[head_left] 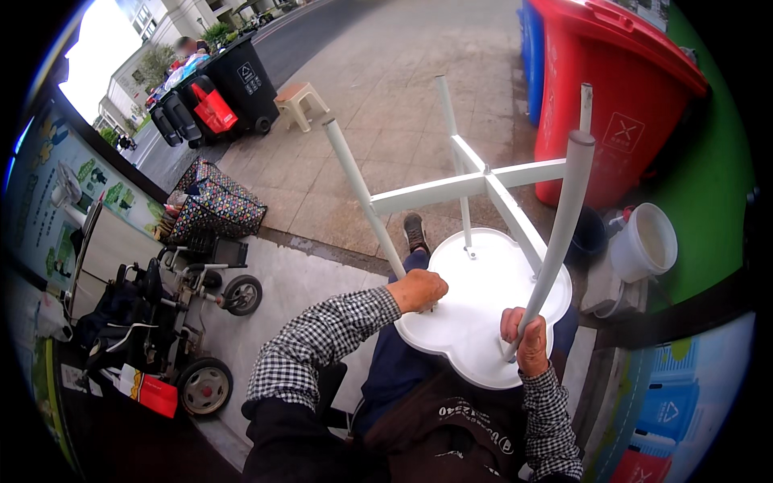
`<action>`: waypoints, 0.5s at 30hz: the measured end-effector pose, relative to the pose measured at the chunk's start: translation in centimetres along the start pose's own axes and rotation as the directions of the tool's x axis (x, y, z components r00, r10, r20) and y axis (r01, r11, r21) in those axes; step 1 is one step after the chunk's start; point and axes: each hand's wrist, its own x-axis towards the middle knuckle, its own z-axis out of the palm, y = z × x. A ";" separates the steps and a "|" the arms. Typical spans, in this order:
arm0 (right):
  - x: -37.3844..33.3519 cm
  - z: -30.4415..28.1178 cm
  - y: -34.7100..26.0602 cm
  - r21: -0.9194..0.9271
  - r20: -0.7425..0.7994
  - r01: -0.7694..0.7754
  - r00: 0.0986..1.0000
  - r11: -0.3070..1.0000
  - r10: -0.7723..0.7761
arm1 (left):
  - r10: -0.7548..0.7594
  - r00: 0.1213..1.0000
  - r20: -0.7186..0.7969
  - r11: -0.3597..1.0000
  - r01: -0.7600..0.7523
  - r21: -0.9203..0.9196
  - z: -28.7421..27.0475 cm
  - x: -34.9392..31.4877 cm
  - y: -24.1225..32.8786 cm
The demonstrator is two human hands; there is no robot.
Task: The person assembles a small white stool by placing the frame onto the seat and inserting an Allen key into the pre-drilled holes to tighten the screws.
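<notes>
A white stool lies upside down across my lap, its scalloped round seat (pixel 483 298) facing down and its legs pointing up. A crossbar (pixel 486 171) joins the legs partway along. My left hand (pixel 420 291) is closed at the seat's left side, by the foot of the left leg (pixel 352 173); what its fingers pinch is too small to make out. Close to me, my right hand (pixel 527 338) is wrapped round the bottom of the right-hand leg (pixel 561 225), where it meets the seat.
Red (pixel 612 88) and blue bins stand at the right, with a white bucket (pixel 642 241) and a dark bucket below. At the left are a folded wheelchair (pixel 153 322) and a patterned bag (pixel 217 201). Farther off are a small stool (pixel 301 102), a black bin (pixel 245 84) and a person.
</notes>
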 end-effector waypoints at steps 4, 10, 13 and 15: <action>0.2 0.0 -0.2 -0.004 -0.002 -0.003 1.000 1.000 0.003 | -0.014 1.000 -0.018 0.992 0.016 0.128 0.0 0.4 -0.1; 0.2 0.1 0.0 -0.031 -0.025 -0.027 0.999 0.999 0.027 | -0.004 0.998 0.061 1.000 0.002 0.031 -1.4 0.1 0.1; 0.2 0.0 -0.2 -0.044 -0.002 -0.006 1.000 0.999 0.006 | -0.037 0.991 0.129 0.998 0.029 0.059 -2.3 -0.1 0.2; 0.1 0.0 0.0 -0.037 -0.014 0.003 1.000 0.999 -0.003 | -0.027 0.993 0.114 0.994 0.015 0.105 -2.2 0.0 -0.1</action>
